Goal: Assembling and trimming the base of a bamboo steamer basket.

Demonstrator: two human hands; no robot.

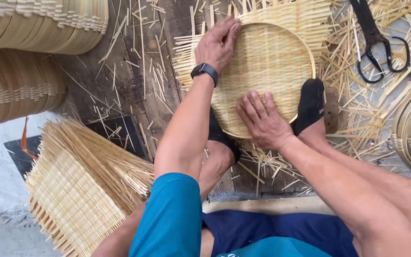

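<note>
The wooden floor (134, 90) is covered with loose bamboo splinters. In the middle lies a round woven bamboo tray (272, 66) inside a hoop, with unwoven strips standing out around its edge. Two feet in black socks press on its near rim. A stack of square woven mats (77, 190) lies at lower left, and finished baskets (20, 57) are cut off by the upper left edge. The left hand (219, 44), with a black watch on the wrist, lies on the far left rim, fingers (231, 29) together and bent over the edge. The right hand (262, 121) rests flat on the weave, fingers spread open, holding nothing. Black scissors (379, 45) lie at upper right, partly cut off.
</note>
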